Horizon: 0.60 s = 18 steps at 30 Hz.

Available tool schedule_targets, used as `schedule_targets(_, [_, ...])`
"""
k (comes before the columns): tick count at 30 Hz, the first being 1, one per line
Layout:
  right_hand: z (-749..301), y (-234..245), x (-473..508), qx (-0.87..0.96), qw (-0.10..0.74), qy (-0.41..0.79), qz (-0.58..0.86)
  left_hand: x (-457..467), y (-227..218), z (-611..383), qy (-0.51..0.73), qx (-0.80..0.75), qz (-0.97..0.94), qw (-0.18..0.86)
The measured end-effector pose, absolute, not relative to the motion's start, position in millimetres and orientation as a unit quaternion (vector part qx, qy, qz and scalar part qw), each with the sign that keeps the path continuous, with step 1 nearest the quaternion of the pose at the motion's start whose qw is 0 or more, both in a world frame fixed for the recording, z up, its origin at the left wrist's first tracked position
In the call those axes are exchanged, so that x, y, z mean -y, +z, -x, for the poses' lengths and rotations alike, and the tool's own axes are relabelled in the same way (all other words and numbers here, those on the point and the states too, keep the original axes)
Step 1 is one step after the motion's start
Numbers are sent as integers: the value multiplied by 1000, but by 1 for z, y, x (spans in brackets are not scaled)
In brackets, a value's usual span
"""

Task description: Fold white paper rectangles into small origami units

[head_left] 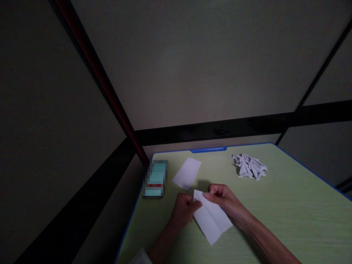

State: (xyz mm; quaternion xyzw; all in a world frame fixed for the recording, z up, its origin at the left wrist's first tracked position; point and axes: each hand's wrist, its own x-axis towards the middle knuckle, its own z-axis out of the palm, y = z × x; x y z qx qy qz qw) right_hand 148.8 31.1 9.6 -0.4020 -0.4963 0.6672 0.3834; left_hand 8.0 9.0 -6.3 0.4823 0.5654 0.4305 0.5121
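Observation:
A white sheet of paper [211, 222] with a crease down its length is held over the near part of the table. My left hand [183, 208] pinches its left edge, thumb on top. At the upper right edge, my right hand [224, 198] grips the same sheet with its thumb on the face and fingers curled behind. One upper corner looks folded in between the two thumbs. The fingers under the paper are hidden. Just beyond my left hand, another white paper [187, 173] lies flat on the table.
The pale green table [288, 212] has a blue rim and a blue handle-like strip [209, 150] at its far edge. Several folded white paper pieces [249, 167] lie in a heap at the far right. A phone-like device [156, 179], blurred, lies at left. Beyond stands a wall [192, 73].

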Motion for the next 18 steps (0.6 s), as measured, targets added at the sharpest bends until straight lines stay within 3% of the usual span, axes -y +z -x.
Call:
schedule_targets(6, [-150, 10, -33, 553, 331, 675, 358, -13, 0, -7, 483, -552, -490, 471])
schedule_targets(11, [-152, 8, -40, 522, 420, 640, 376, -15, 1, -4, 560, -581, -405, 431])
schedule_targets(18, [-157, 13, -43, 431, 514, 598, 439, -10, -6, -11, 471, -525, -455, 544])
